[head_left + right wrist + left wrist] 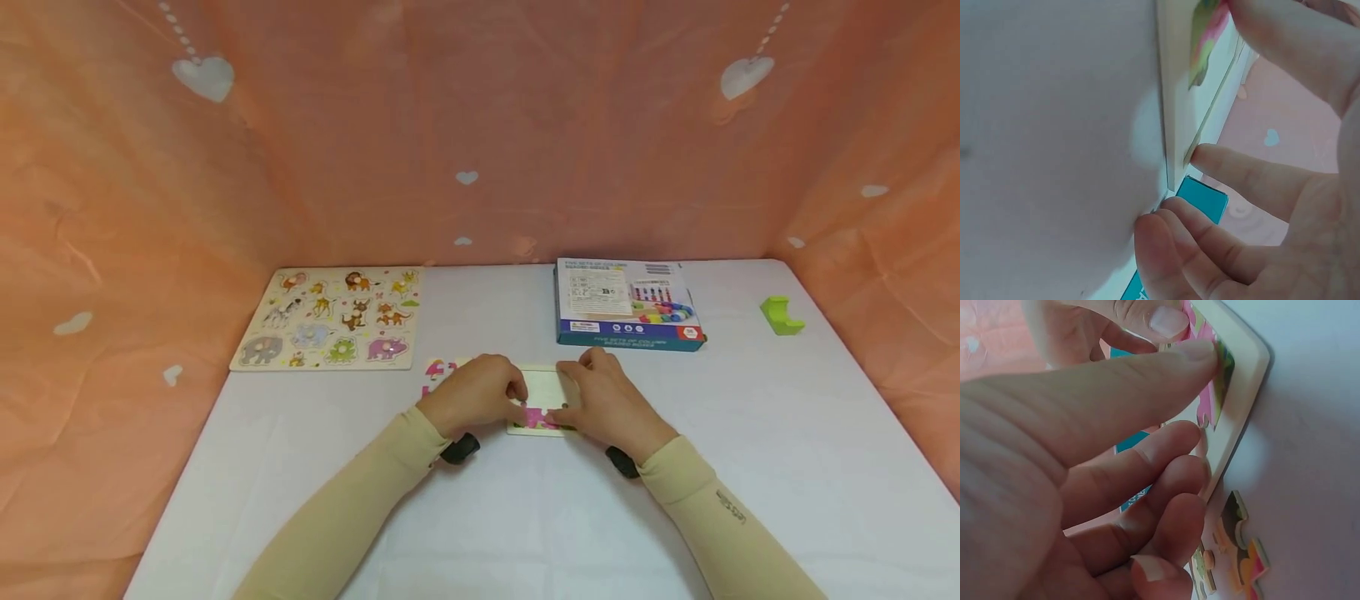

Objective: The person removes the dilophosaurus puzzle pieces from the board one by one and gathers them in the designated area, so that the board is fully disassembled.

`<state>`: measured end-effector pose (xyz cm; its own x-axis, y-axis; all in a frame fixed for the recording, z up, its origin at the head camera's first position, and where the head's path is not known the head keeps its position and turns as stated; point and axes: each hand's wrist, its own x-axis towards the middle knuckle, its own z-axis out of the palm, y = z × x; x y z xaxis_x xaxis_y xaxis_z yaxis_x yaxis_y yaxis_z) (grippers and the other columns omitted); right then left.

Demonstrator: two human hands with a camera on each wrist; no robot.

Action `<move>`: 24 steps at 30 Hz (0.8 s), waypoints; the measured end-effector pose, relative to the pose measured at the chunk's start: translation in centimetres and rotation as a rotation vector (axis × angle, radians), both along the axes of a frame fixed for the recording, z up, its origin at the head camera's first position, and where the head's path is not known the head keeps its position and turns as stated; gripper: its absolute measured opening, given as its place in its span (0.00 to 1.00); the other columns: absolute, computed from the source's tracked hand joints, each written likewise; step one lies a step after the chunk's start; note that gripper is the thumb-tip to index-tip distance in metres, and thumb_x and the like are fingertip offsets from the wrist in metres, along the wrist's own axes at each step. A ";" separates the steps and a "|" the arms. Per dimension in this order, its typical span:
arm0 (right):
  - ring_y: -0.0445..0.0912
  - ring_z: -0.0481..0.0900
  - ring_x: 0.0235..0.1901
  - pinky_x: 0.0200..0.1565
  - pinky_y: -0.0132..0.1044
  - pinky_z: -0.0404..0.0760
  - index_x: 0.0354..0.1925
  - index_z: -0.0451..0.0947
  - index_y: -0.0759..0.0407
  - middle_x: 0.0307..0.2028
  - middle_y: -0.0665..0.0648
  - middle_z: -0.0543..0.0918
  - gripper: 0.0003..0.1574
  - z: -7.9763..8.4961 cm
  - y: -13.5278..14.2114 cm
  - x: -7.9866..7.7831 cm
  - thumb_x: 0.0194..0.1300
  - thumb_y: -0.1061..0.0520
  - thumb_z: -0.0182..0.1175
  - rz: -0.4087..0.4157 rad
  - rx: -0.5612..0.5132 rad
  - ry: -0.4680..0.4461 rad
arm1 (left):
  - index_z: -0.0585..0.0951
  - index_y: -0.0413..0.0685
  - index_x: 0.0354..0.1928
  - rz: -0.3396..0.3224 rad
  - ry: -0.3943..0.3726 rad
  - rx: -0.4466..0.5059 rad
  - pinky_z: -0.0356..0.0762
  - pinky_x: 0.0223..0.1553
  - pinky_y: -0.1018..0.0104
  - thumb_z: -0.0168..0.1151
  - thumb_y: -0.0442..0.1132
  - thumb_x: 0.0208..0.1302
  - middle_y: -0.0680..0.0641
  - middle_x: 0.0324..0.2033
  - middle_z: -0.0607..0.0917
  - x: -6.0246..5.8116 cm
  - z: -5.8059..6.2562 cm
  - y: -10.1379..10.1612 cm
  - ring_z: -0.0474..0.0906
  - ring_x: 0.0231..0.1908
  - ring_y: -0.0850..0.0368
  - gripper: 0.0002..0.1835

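A small wooden puzzle tray (542,385) lies on the white table between both hands. Pink and green jigsaw pieces (533,417) fill part of its near side; the rest of its base is bare. My left hand (480,390) presses a pink piece with its thumb (1172,365), its other fingers loosely bent near the tray's left side. From the right, my right hand (609,402) has its thumb on the pieces and its forefinger (1241,172) at the tray's rim. The remaining right fingers rest near the table. Loose jigsaw pieces (1235,531) lie left of the tray, partly hidden by the left hand.
An animal peg puzzle board (326,321) lies at the back left. Behind the tray, to the right, is a flat boxed bead set (630,304). A green plastic block (782,315) stands farther right. Orange cloth (495,125) with hearts encloses the table's back and sides.
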<state>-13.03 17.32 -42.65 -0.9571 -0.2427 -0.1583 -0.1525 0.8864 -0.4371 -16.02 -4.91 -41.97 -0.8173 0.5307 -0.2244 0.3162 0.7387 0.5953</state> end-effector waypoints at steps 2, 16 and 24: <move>0.55 0.71 0.57 0.58 0.53 0.83 0.73 0.76 0.61 0.57 0.63 0.74 0.52 0.0 0.0 0.0 0.59 0.40 0.82 -0.007 -0.002 -0.006 | 0.93 0.52 0.38 -0.008 0.002 -0.005 0.79 0.42 0.64 0.82 0.44 0.60 0.56 0.32 0.86 0.0 0.0 0.1 0.78 0.38 0.57 0.08; 0.55 0.72 0.55 0.55 0.52 0.83 0.71 0.78 0.62 0.55 0.63 0.75 0.51 -0.2 0.2 0.1 0.59 0.39 0.82 0.009 -0.012 0.029 | 0.91 0.54 0.38 -0.025 0.027 -0.043 0.76 0.40 0.63 0.83 0.46 0.60 0.53 0.32 0.83 0.4 0.1 0.2 0.77 0.38 0.56 0.10; 0.55 0.72 0.54 0.55 0.52 0.83 0.71 0.78 0.62 0.55 0.63 0.75 0.50 -0.1 0.2 0.0 0.59 0.39 0.82 0.014 -0.010 0.037 | 0.90 0.53 0.38 -0.013 0.014 -0.019 0.77 0.40 0.63 0.83 0.45 0.60 0.54 0.31 0.83 0.4 0.2 0.1 0.77 0.37 0.57 0.10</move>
<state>-13.02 17.50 -42.79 -0.9588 -0.2571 -0.1207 -0.1805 0.8797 -0.4399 -15.65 -4.82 -41.76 -0.8137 0.5367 -0.2232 0.3338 0.7459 0.5764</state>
